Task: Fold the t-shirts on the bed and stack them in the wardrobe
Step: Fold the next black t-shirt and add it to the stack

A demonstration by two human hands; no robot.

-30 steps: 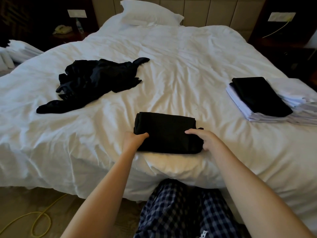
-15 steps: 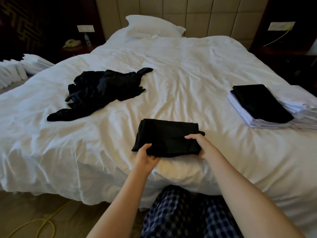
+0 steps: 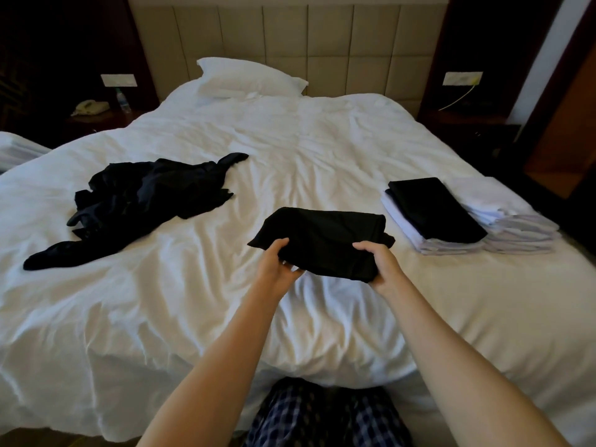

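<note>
Folded black t-shirt (image 3: 322, 240) held just above the bed (image 3: 290, 150), long axis left to right, left hand (image 3: 277, 269) and right hand (image 3: 377, 266) each gripping a near corner; the folded stack (image 3: 432, 208) lies rightward, nearer the right hand

I can read no text from here; the bottle (image 3: 123, 100) on the left nightstand (image 3: 96, 121) carries a label too small to make out; the wall plate (image 3: 118, 80) above it shows nothing legible.

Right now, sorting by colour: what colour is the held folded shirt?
Black: the folded shirt, head view.
</note>
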